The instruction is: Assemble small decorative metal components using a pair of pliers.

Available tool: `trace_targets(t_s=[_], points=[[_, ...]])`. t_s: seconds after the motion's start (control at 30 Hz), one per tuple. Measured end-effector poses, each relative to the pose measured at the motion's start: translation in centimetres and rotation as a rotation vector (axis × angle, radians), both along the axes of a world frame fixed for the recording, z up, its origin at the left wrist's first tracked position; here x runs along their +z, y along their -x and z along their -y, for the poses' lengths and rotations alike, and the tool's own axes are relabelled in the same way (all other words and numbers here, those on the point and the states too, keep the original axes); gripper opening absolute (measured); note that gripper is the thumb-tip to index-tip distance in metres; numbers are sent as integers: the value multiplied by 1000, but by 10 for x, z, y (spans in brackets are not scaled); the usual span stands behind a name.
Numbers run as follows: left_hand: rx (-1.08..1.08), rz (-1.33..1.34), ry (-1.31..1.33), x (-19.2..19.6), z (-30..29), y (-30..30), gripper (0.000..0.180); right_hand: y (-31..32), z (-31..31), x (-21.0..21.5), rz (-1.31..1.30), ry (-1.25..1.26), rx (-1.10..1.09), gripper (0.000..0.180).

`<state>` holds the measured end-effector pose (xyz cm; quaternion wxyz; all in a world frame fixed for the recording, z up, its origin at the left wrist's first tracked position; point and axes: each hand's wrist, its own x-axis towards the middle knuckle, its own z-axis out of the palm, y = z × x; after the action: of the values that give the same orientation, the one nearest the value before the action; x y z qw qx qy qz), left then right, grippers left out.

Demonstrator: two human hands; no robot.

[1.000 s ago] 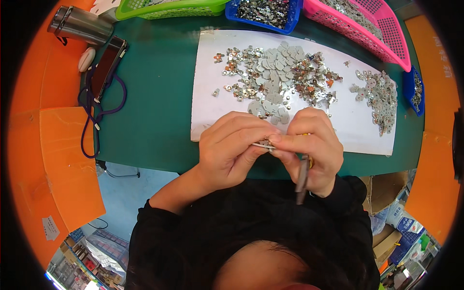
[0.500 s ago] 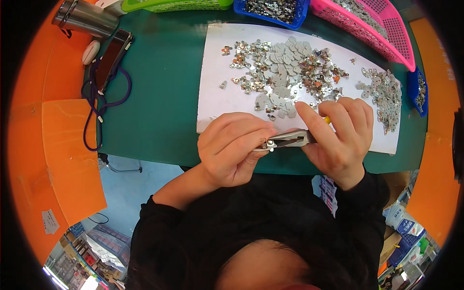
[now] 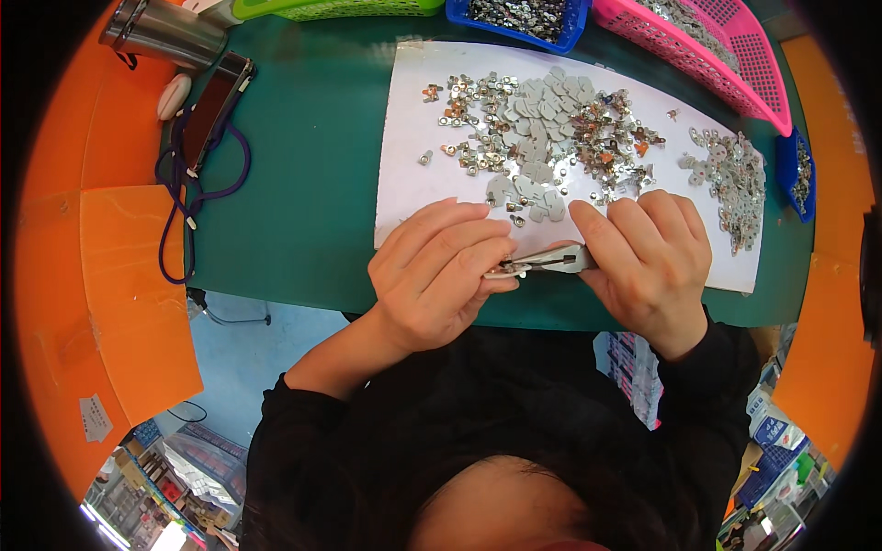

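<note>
My right hand (image 3: 648, 266) is wrapped round a pair of steel pliers (image 3: 571, 258), whose jaws point left. At their tips sits a small silvery metal part (image 3: 506, 268), pinched between the thumb and fingers of my left hand (image 3: 441, 271). My left fingers cover much of that part, so its full shape is hidden. Just beyond both hands, flat grey plates (image 3: 536, 147) and small metal fittings (image 3: 602, 138), some coppery, lie heaped on a white board (image 3: 418, 197).
Flat metal pieces (image 3: 740, 193) form another heap at the board's right. A green basket (image 3: 340, 9), blue bin (image 3: 570, 32), pink basket (image 3: 694, 69) and small blue tray (image 3: 790, 174) line the table's far and right edges. A phone (image 3: 216, 115) with a cord and a steel flask (image 3: 165, 35) stay left.
The pliers' jaws have drawn closer together, and my right fingers have curled tighter round the handles. My left hand has shifted slightly to the left.
</note>
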<state>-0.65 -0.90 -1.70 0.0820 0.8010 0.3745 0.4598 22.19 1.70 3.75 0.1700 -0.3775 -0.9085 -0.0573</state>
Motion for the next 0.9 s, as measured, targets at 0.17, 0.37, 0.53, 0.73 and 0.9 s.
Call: trace_targets(t_s=[0.17, 0.37, 0.53, 0.73, 0.9], points=[[-77, 180, 186, 1, 7, -5, 25, 4, 0, 1, 44, 148, 14, 41], [-114, 476, 437, -1, 5, -7, 11, -7, -13, 15, -181, 691, -4, 19], [-199, 479, 438, 2, 3, -7, 11, -5, -29, 16, -231, 1586, 169, 43], [-190, 465, 399, 2, 4, -10, 9, -4, -32, 9, -292, 1885, 177, 51], [-191, 484, 424, 3, 3, -8, 8, -6, -34, 7, -318, 1929, 203, 51]])
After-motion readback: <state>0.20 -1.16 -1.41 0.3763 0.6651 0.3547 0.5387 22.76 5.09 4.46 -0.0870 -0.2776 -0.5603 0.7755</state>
